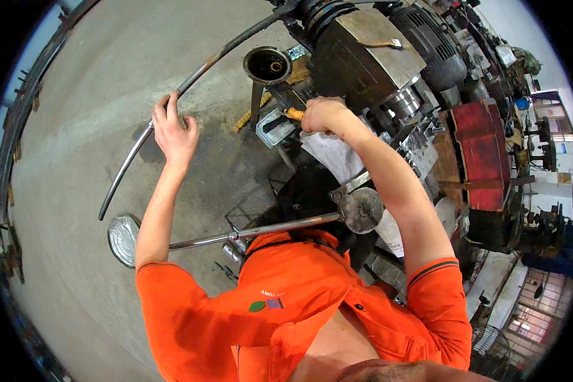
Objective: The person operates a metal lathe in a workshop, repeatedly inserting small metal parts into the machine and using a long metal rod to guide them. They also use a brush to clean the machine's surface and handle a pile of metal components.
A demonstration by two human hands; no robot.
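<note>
My left hand [174,132] is on a long curved metal bar [130,156] that slants down and left from the machine at the top. Its fingers hook over the bar, while the thumb stands a little apart. My right hand [328,117] is closed in a fist beside the machine head [363,57]. From that fist a short orange-yellow handle [293,113] sticks out to the left; the rest of what it belongs to is hidden. A white cloth or paper [339,155] hangs below this hand. A grey tray [268,136] lies to its left.
Beyond the tray stands a dark round cup [246,65] with a ring inside. A steel rod [280,227] crosses before my waist, between a silver disc [122,240] and a round plate [361,210]. At the right are a motor [430,48] and a red box [481,153].
</note>
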